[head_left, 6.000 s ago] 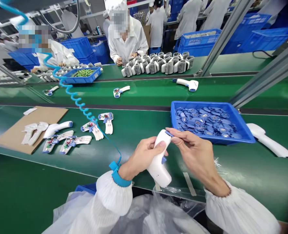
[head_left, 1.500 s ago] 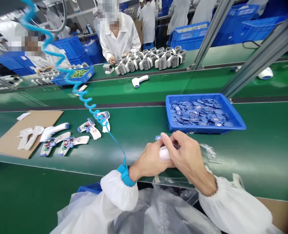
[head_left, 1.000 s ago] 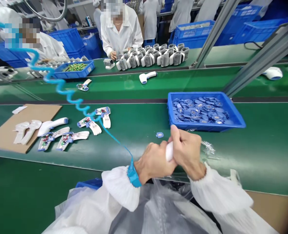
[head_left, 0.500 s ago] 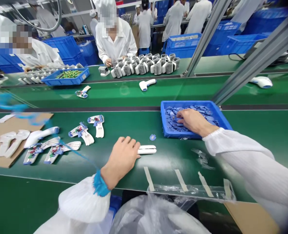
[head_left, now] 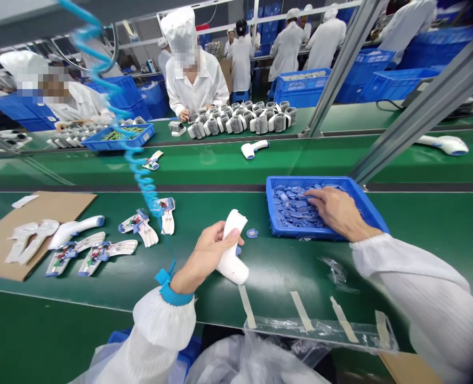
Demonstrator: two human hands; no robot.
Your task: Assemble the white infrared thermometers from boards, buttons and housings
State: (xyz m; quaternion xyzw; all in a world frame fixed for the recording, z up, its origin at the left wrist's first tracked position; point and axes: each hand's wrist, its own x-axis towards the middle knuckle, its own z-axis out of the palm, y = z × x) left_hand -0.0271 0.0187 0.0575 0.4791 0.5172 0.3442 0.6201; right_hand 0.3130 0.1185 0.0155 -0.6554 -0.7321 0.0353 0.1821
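Note:
My left hand (head_left: 205, 255) is wrapped round a white thermometer body (head_left: 232, 248), held tilted with its head up just above the green table. A blue wrist strap (head_left: 171, 288) with a coiled cord (head_left: 140, 176) is on that wrist. My right hand (head_left: 336, 210) reaches into the blue tray (head_left: 372, 213), fingers down among several small blue parts (head_left: 292, 205); whether they grip one is hidden. One small blue part (head_left: 252, 233) lies on the table beside the thermometer.
Several open thermometer halves (head_left: 100, 250) and a white thermometer (head_left: 74, 229) lie at the left near a cardboard sheet (head_left: 60, 202). Tape strips (head_left: 300, 309) sit at the table's front edge. More thermometers (head_left: 253, 148) ride the far belt. People in white coats work opposite.
My left hand has picked the thermometer body up from lying flat on the table and tilted it upright. My right hand stays in the blue tray, shifted slightly right.

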